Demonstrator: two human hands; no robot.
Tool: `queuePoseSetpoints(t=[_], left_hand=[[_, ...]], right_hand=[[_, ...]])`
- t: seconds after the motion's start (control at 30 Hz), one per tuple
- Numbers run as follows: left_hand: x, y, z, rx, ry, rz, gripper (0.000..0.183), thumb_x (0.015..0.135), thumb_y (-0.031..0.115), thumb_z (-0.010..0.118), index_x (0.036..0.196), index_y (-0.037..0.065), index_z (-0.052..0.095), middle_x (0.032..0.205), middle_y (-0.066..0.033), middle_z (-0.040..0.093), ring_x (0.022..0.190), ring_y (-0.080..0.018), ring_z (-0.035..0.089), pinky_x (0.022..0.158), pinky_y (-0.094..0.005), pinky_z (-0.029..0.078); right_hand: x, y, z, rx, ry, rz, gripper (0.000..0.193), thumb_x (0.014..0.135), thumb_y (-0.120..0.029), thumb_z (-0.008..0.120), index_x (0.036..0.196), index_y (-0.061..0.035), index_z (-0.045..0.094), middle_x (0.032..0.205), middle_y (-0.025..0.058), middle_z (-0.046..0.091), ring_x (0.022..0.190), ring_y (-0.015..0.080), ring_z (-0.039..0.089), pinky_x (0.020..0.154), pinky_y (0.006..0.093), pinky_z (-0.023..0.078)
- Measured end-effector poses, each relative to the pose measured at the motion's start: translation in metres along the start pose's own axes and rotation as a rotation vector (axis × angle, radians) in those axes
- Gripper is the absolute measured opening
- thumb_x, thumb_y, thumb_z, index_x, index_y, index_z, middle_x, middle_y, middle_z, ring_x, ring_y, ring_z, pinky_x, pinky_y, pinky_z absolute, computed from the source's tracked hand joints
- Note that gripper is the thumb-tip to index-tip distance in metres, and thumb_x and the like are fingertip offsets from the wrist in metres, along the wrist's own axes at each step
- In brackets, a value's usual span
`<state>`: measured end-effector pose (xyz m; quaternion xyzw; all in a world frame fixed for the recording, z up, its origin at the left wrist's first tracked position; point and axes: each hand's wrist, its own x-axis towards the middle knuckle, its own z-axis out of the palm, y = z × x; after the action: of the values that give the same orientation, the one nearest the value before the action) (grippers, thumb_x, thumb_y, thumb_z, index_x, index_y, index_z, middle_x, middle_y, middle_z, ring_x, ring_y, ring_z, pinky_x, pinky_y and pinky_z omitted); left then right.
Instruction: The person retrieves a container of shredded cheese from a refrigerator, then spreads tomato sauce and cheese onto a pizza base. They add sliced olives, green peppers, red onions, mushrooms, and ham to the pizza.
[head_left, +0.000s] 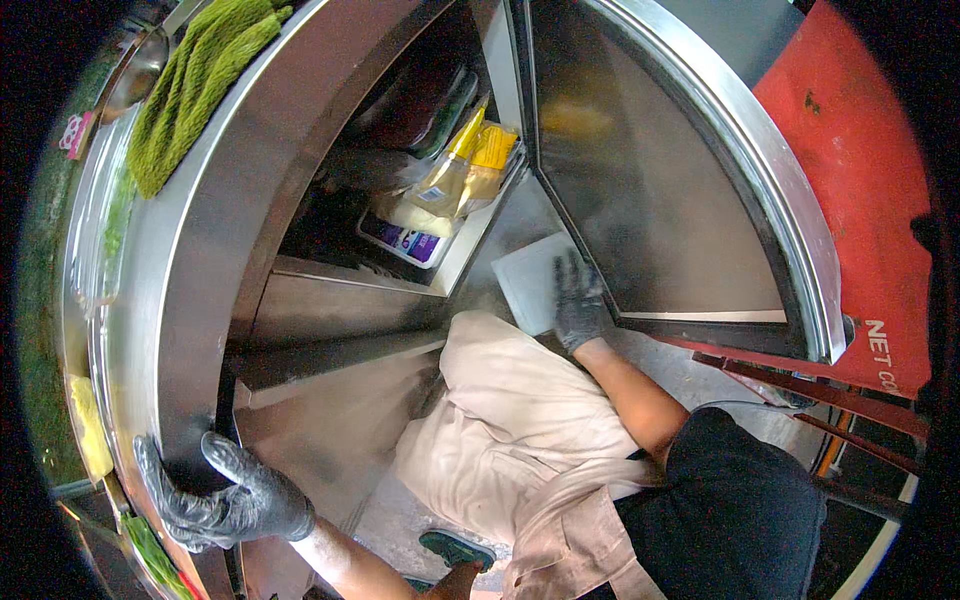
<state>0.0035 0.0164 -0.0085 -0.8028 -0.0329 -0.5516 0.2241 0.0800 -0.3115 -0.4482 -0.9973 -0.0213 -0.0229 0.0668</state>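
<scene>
My left hand [230, 495], in a dark glove, rests over the front edge of the steel counter [185, 350]. Its thumb stands apart from the fingers. Lower down, my right hand [580, 300], also gloved, lies with outstretched fingers over the right side of a flat, whitish square piece [525, 280]; whether this is a lid or a container I cannot tell. Just beyond it is the open refrigerator compartment [345, 270]. Inside sit a yellow-and-clear food bag [462, 165] and a white tub with a purple label [408, 243].
The open refrigerator door [650, 170] swings out on the right, beside a red sack [850, 150]. A green towel [195, 95] lies on the counter. My knee in beige cloth [500, 370] is bent close to the compartment. Dark red bars [850, 395] stand at the right.
</scene>
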Motion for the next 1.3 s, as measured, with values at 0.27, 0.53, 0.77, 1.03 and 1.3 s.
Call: queuePoseSetpoints(t=[0.27,0.53,0.77,1.03,1.3], left_hand=[[0.004,0.004,-0.001,0.161,0.013,0.013,0.046,0.094,0.048,0.07,0.12,0.01,0.072,0.118,-0.0042,0.073,0.102,-0.0261,0.067,0.091,-0.0412,0.049],[0.004,0.007,0.004,-0.028,0.067,-0.016,0.045,0.095,0.041,0.071,0.12,0.003,0.071,0.118,-0.0122,0.073,0.101,-0.0296,0.068,0.089,-0.041,0.052],[-0.011,0.02,0.001,-0.211,0.043,-0.368,0.056,0.096,0.037,0.07,0.133,-0.004,0.06,0.124,-0.02,0.067,0.109,-0.0335,0.062,0.098,-0.0469,0.051],[-0.036,0.001,0.039,-0.083,0.447,-0.36,0.035,0.101,0.027,0.05,0.122,0.001,0.063,0.114,-0.0164,0.066,0.105,-0.0313,0.063,0.099,-0.0433,0.048],[-0.031,-0.002,0.013,-0.144,0.169,-0.548,0.058,0.08,0.05,0.074,0.093,-0.006,0.069,0.089,-0.0236,0.068,0.074,-0.0312,0.06,0.068,-0.0486,0.054]], right_hand=[[0.054,-0.045,0.01,0.12,-0.268,-0.423,0.081,0.092,-0.055,0.059,0.16,-0.0218,0.032,0.17,0.009,0.018,0.155,0.0474,0.007,0.116,0.0746,0.014],[0.054,-0.012,0.036,0.315,-0.163,-0.567,0.072,0.093,-0.051,0.06,0.154,-0.0177,0.043,0.166,0.0093,0.029,0.155,0.0386,0.017,0.119,0.0675,0.016],[0.083,-0.111,-0.006,0.882,0.061,-0.376,0.03,0.095,-0.023,0.061,0.12,-0.0083,0.07,0.12,0.0159,0.07,0.115,0.0382,0.063,0.103,0.0469,0.047],[0.191,-0.234,0.028,0.659,-0.287,-0.406,0.031,0.086,-0.016,0.061,0.113,-0.0028,0.072,0.103,0.0246,0.071,0.096,0.0424,0.069,0.085,0.047,0.055],[0.211,-0.249,0.078,0.347,-0.147,-0.942,0.018,0.079,-0.018,0.066,0.083,-0.013,0.082,0.081,0.0116,0.075,0.076,0.0322,0.073,0.067,0.0455,0.058]])
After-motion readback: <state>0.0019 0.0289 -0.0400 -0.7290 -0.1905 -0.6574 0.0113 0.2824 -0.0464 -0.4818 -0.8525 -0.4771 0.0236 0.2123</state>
